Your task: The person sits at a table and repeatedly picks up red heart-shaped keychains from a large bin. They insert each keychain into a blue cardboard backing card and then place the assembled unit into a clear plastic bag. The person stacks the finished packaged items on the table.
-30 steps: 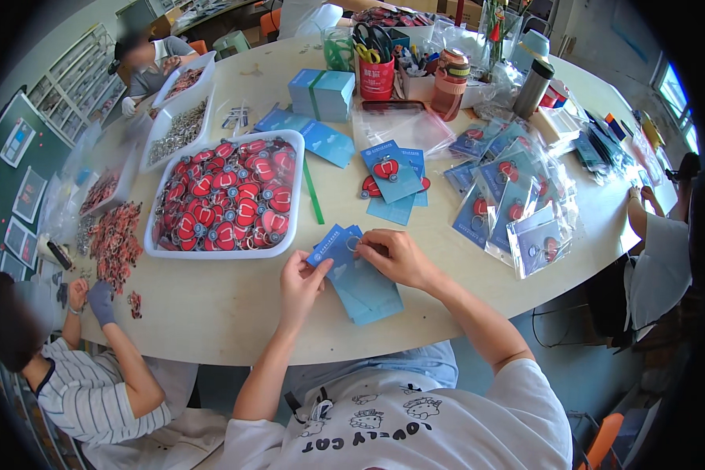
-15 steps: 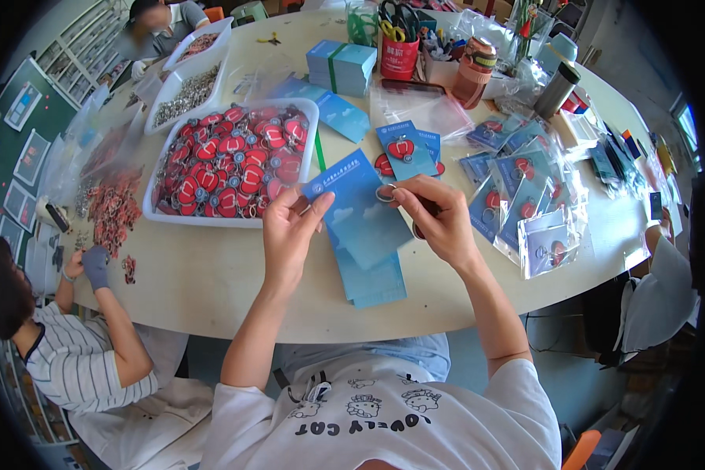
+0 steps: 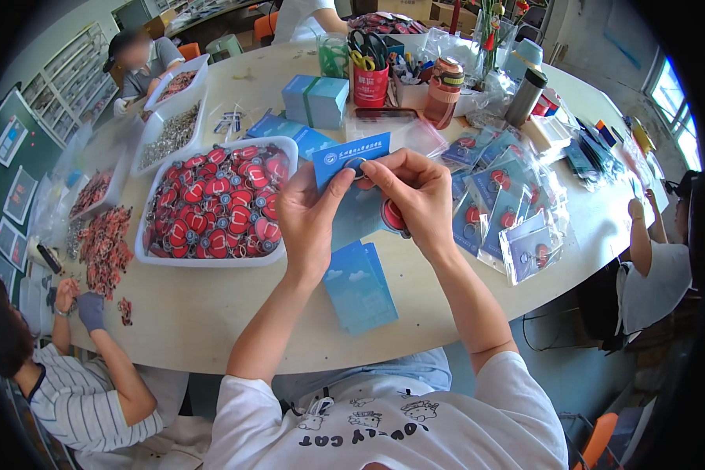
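Over the table I hold a blue printed card (image 3: 368,147) between my two hands. My left hand (image 3: 309,219) is closed on the card's left edge, its thumb at the key ring. My right hand (image 3: 419,200) pinches the metal key ring (image 3: 356,164) of a keychain against the card's upper part. The keychain's red charm (image 3: 395,216) hangs below my right fingers. Part of the card is hidden behind my fingers. Below my hands several loose blue cards (image 3: 360,290) lie on the table.
At left stands a white bin (image 3: 139,243) of red keychains, with a bin of metal parts (image 3: 168,139) behind. A banded card stack (image 3: 316,102), red pen cup (image 3: 370,84) and bottle (image 3: 444,92) stand behind. Bagged cards (image 3: 497,200) lie right. Co-workers sit around, one in a striped shirt (image 3: 98,395).
My left hand has moved to the ring, so both hands now meet at the card's upper part. The card tilts differently, and the red charm shows under my right hand. My view has shifted.
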`<move>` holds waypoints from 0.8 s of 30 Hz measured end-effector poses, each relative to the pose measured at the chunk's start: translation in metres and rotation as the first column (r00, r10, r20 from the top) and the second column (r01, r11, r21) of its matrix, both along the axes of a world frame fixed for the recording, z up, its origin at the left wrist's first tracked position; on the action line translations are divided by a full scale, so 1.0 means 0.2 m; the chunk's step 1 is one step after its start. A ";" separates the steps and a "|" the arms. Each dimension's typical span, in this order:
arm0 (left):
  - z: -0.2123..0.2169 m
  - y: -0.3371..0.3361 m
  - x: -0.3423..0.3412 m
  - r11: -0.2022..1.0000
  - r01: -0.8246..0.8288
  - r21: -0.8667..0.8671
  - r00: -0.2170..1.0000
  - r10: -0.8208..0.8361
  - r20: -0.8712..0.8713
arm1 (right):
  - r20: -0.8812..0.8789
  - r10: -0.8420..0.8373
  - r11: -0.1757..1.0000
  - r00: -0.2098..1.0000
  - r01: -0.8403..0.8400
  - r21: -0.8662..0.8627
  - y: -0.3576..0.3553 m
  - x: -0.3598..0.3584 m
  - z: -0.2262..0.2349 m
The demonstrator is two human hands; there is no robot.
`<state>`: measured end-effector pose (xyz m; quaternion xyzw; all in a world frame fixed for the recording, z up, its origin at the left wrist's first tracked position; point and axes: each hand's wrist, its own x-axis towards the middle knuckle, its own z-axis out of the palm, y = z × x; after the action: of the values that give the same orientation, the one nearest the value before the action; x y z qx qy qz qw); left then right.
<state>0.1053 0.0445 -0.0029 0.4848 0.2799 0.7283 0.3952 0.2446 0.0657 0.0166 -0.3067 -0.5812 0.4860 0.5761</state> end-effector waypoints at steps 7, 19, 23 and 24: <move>-0.03 -0.04 0.04 0.999 -0.032 -0.018 0.998 0.033 0.062 | -0.062 -0.122 0.990 0.991 0.126 0.066 -0.04 -0.04 -0.02; -0.01 -0.05 0.05 0.969 -0.224 0.103 0.972 0.214 0.101 | 0.147 -0.134 0.991 0.980 0.128 0.049 -0.08 -0.07 -0.01; -0.06 -0.01 0.03 0.995 -0.095 0.015 0.975 0.090 0.201 | 0.253 -0.187 0.981 0.949 0.164 0.107 -0.05 -0.05 -0.05; -0.08 -0.01 0.03 0.987 -0.157 0.038 0.981 0.152 0.123 | 0.239 -0.172 0.984 0.956 0.154 0.092 -0.05 -0.05 -0.06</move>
<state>0.1107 0.0417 -0.0185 0.4263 0.2752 0.7910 0.3419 0.2345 0.0549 0.0054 -0.3902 -0.6381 0.3737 0.5486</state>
